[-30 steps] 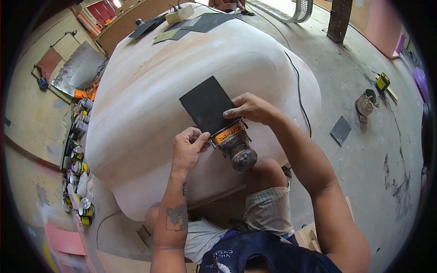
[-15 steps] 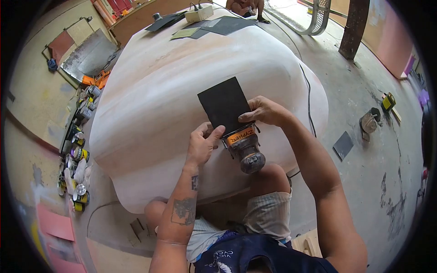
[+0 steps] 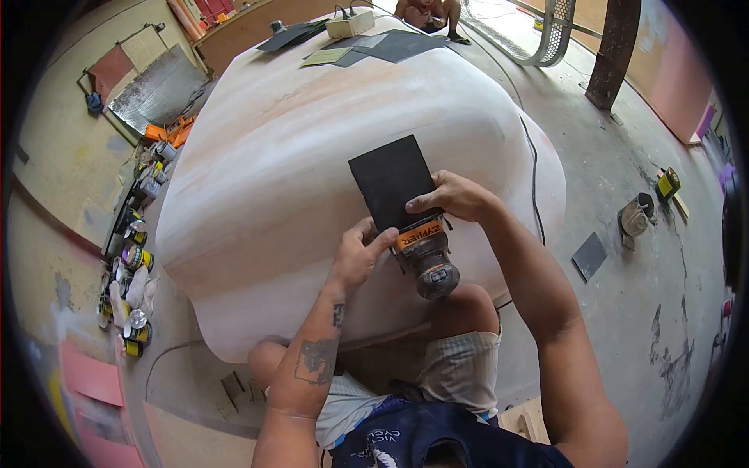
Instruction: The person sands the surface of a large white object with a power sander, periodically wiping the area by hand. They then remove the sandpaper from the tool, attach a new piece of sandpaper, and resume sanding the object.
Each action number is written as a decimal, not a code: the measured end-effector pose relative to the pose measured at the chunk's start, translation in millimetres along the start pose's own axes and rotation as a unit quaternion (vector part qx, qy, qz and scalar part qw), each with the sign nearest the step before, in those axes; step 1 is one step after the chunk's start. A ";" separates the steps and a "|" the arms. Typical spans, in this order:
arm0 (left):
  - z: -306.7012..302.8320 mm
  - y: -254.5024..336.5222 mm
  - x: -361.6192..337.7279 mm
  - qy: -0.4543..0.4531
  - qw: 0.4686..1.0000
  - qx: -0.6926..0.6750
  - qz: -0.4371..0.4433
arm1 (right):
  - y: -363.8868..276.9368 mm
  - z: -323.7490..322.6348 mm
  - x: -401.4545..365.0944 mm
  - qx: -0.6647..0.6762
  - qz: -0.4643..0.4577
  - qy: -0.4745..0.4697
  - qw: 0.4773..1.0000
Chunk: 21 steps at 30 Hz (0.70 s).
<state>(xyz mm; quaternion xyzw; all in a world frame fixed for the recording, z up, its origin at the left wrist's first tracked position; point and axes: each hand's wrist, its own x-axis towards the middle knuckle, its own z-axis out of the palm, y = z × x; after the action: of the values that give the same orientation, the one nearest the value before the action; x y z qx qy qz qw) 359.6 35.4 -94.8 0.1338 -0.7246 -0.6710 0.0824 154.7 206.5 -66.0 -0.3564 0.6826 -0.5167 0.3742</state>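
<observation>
Both hands close on 1 spot: the left hand (image 3: 357, 256) pinches the sandpaper sheet (image 3: 390, 178) against the sander (image 3: 425, 253), and the right hand (image 3: 454, 195) clamps its other edge, seemingly to hold it square. The sheet is black, flat and rectangular, and lies on the pale curved form (image 3: 296, 156).

Your left hand (image 3: 360, 253) curls, thumb stretched forward, forearm reaching up; your right hand (image 3: 452, 196) arches, fingertips pressing down, elbow bent.

paint cans (image 3: 133, 256), power strip (image 3: 350, 23), black cable (image 3: 535, 191)
</observation>
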 end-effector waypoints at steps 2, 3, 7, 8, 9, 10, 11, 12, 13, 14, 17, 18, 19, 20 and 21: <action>-10.2 -1.1 -9.8 -0.056 0.997 -0.021 -0.049 | -3.3 0.7 -1.8 -0.005 -0.005 0.000 1.000; -11.8 -3.2 -12.0 -0.071 0.996 -0.025 -0.044 | -4.4 0.9 -2.5 -0.008 -0.007 -0.001 1.000; -12.7 21.6 -17.8 -0.124 0.990 0.029 -0.061 | -7.2 2.3 -4.8 -0.020 -0.013 0.003 1.000; -12.7 32.7 -18.7 -0.136 0.986 0.061 -0.073 | -11.3 2.7 -7.3 -0.026 -0.015 0.004 1.000; -14.2 31.3 -17.1 -0.145 0.986 0.052 -0.068 | -13.4 2.8 -8.5 -0.032 -0.017 0.005 0.999; -15.4 27.9 -15.1 -0.154 0.985 0.043 -0.063 | -9.9 2.3 -6.2 -0.036 -0.018 0.003 0.999; -16.4 26.1 -13.2 -0.165 0.984 0.034 -0.059 | -4.1 0.8 -1.9 -0.039 -0.019 0.001 0.999; -18.4 26.0 -10.7 -0.184 0.981 0.032 -0.055 | 0.8 -0.7 0.4 -0.042 -0.018 -0.001 0.999; -20.4 27.2 -8.2 -0.202 0.978 0.029 -0.052 | -0.4 -0.2 -1.3 -0.038 -0.018 -0.004 0.999; -21.3 28.5 -5.9 -0.219 0.974 0.026 -0.049 | -2.7 -0.1 -2.6 -0.035 -0.018 -0.007 0.999; -22.1 33.7 -2.9 -0.230 0.967 0.110 -0.025 | -13.9 2.0 -8.3 -0.029 -0.014 -0.005 0.999; -23.2 31.2 -1.8 -0.224 0.966 0.128 -0.018 | -14.6 2.8 -9.2 -0.026 -0.011 -0.001 1.000; -23.6 28.5 -0.9 -0.218 0.965 0.147 -0.011 | -12.1 3.1 -8.5 -0.030 -0.008 -0.002 1.000; -23.4 26.9 -0.4 -0.212 0.963 0.165 -0.004 | -9.0 2.8 -7.4 -0.035 -0.004 -0.002 0.999; -24.2 27.1 0.2 -0.209 0.959 0.193 -0.008 | -7.2 2.1 -6.4 -0.041 -0.001 -0.002 0.999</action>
<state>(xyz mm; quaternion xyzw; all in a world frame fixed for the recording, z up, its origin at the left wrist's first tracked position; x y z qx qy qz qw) 364.4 14.1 -65.8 0.0101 -0.8404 -0.5319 -0.1039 160.2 209.6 -58.4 -0.3733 0.7024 -0.4879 0.3596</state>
